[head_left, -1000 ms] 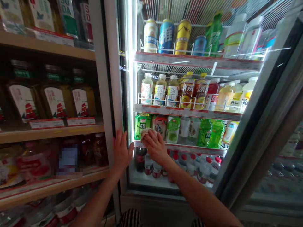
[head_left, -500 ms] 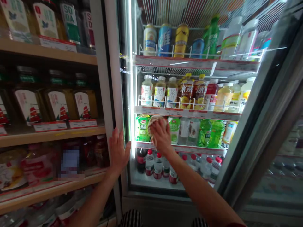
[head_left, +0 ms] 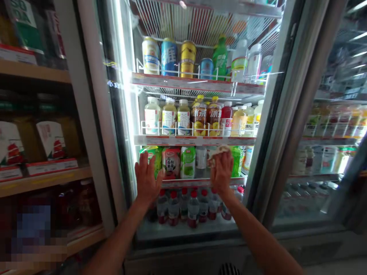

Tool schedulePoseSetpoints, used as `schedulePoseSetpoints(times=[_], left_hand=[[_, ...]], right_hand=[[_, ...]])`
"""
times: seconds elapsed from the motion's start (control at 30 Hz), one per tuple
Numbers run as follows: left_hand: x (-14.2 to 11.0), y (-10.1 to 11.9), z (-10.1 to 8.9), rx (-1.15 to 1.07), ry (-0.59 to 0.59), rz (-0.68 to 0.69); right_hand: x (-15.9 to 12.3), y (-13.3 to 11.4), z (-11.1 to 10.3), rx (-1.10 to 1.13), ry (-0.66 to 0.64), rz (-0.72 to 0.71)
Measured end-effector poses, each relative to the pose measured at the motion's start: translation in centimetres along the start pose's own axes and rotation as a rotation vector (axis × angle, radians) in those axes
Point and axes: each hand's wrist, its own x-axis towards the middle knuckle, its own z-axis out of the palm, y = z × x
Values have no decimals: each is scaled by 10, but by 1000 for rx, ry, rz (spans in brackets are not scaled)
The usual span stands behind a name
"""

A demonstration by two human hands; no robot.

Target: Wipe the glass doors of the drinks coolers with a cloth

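Note:
My right hand [head_left: 221,172] is closed on a crumpled pale cloth [head_left: 217,152] and presses it at the front of a lit drinks cooler [head_left: 120,114], level with the third shelf, over the green bottles on the right. My left hand [head_left: 146,179] lies flat with fingers spread at the left of the same shelf row, in front of a green bottle, beside a red-labelled bottle [head_left: 171,163]. I cannot tell whether the hands touch glass or the bottles themselves.
Cans [head_left: 169,57] fill the top wire shelf, tea and juice bottles [head_left: 183,116] the second, and red-capped water bottles [head_left: 192,208] the bottom. Wooden shelves [head_left: 43,179] with bottled goods stand to the left. A second glass-fronted cooler [head_left: 315,152] stands to the right.
My right hand has slid the cloth to the right along the third shelf row. My left hand has moved off the cooler's left frame to the front of the bottles. The view has turned rightwards.

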Motion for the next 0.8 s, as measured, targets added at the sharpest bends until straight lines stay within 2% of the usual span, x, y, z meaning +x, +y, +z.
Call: schedulePoseSetpoints(times=[0.07,0.1,0.13,0.27,0.3,0.33,0.37,0.4,0.5,0.53,0.57,0.67,0.7,0.73,0.8], left_hand=[[4,7,7,-8,11,8],[5,10,10,-4,19,8],[6,11,12,4,25,7],[10,10,16,27,33,24],[11,9,16,28,36,29],[12,9,16,29,39,30],[14,9,16,31,43,28],[16,8,17,34,49,24],[20,8,18,43,63,9],[21,8,18,45,64,9],[23,7,19,47,66,13],[27,6,19,51,71,19],[29,6,19,51,75,18],[30,6,19,51,75,15],[33,7,19,52,69,6]], right_hand=[[-5,10,-5,24,-130,-164],[-6,21,-7,16,-141,-167],[-5,34,-10,-8,-105,-100],[11,85,-15,-104,225,420],[14,89,-14,-109,277,483],[16,87,-13,-105,302,484],[17,81,-13,-92,289,422],[16,74,-12,-69,230,301],[15,59,-14,6,-50,-134],[17,61,-15,3,-79,-175],[21,66,-17,-17,-48,-134],[36,77,-17,-97,223,206],[39,73,-15,-100,262,255],[40,66,-13,-89,241,232],[38,45,-10,-34,58,-7]])
